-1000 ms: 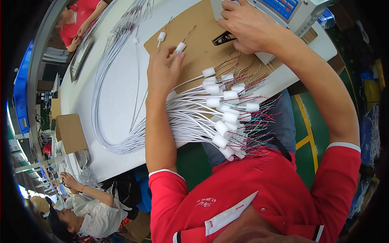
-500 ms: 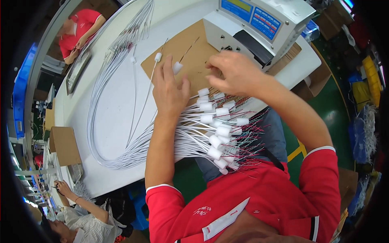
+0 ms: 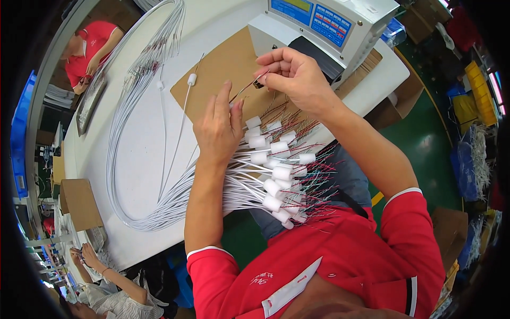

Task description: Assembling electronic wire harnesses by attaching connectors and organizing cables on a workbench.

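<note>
My left hand is closed on a white cable near its end, with most of that cable hidden behind the fingers. From there a thin twisted wire end runs up to my right hand, whose thumb and forefinger pinch its tip. Under and beside my left forearm lies a thick bundle of white cables. Their near ends carry white cylindrical sleeves with red, green and brown twisted wires fanning out toward my lap. A single cable with a white sleeve lies left of my left hand.
A white machine with a blue keypad panel stands at the back, beside a brown cardboard sheet on the white table. A shallow tray lies at the left edge. Two other people work at the left; cartons stand on the right.
My right hand has moved up and left and now pinches the wire end. The sleeve that stood out beside my left fingers is now mostly hidden there. The whole view has shifted slightly.
</note>
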{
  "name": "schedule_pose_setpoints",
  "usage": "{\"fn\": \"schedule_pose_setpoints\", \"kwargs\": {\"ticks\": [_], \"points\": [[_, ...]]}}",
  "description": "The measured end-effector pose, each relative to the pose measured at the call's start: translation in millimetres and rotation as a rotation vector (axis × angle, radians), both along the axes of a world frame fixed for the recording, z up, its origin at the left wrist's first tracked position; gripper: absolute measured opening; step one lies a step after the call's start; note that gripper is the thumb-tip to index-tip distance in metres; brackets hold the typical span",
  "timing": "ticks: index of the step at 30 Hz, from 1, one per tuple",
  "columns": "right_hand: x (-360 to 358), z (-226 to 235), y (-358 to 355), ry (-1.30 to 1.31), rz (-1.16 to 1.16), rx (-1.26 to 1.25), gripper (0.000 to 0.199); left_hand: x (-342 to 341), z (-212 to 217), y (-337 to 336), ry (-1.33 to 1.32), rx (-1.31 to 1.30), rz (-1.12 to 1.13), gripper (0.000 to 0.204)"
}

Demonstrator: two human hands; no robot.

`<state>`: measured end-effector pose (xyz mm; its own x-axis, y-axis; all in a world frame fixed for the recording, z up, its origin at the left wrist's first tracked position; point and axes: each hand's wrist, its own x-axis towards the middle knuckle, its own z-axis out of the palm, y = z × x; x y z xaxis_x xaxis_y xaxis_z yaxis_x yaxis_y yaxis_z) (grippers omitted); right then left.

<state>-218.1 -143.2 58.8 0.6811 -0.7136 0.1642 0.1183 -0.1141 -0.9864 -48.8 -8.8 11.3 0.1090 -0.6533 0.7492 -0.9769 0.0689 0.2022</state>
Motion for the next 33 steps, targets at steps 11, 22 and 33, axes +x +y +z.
{"fn": "schedule_pose_setpoints", "kwargs": {"ticks": [11,22,33], "points": [[3,1,6,0.002,0.011,-0.003,0.036,-1,1,0,0.02,-0.003,0.003,0.038],[15,-2,1,0.064,-0.088,-0.09,0.035,-5,3,2,0.017,0.005,-0.009,0.036],[24,-2,2,-0.027,-0.124,-0.024,0.037,-8,-3,-1,0.26,-0.058,-0.09,0.022]]}}
